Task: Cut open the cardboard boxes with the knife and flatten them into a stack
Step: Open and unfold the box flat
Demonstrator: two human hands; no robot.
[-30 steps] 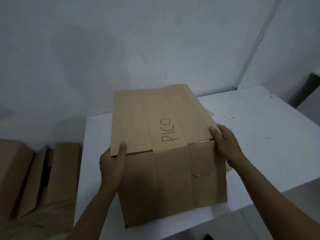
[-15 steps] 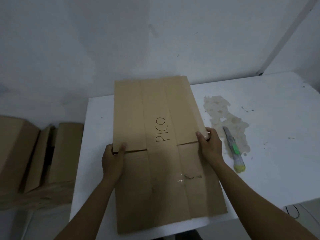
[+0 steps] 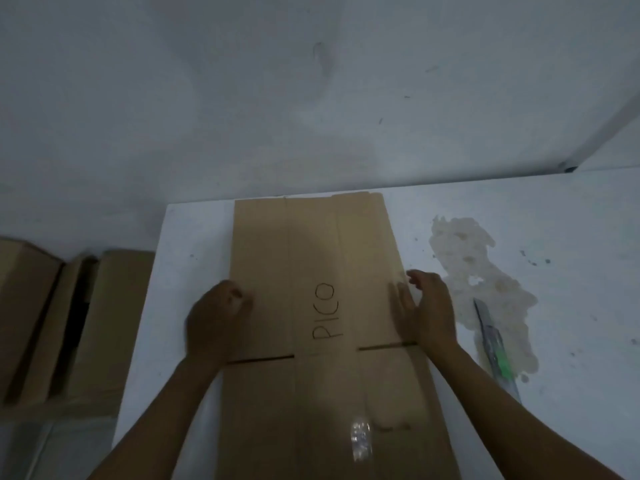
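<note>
A flattened brown cardboard box [image 3: 311, 258] marked "PICO" lies lengthwise on the white table [image 3: 571, 237], its near end reaching past the table's front edge. My left hand [image 3: 216, 320] presses on the box's left edge with its fingers slightly bent. My right hand [image 3: 427, 310] rests on the right edge with its fingers stretched out flat. A utility knife [image 3: 495, 344] with a green slider lies on the table to the right of the box, apart from both hands.
A pale rough stain [image 3: 467, 254] spreads over the table under and behind the knife. Other brown cardboard boxes [image 3: 79, 323] stand lower down to the left of the table. A white wall [image 3: 311, 98] rises right behind the table.
The box has gone from half upright to lying flat on the table. Both hands have let go of its edges and moved onto its top face, a little farther from me.
</note>
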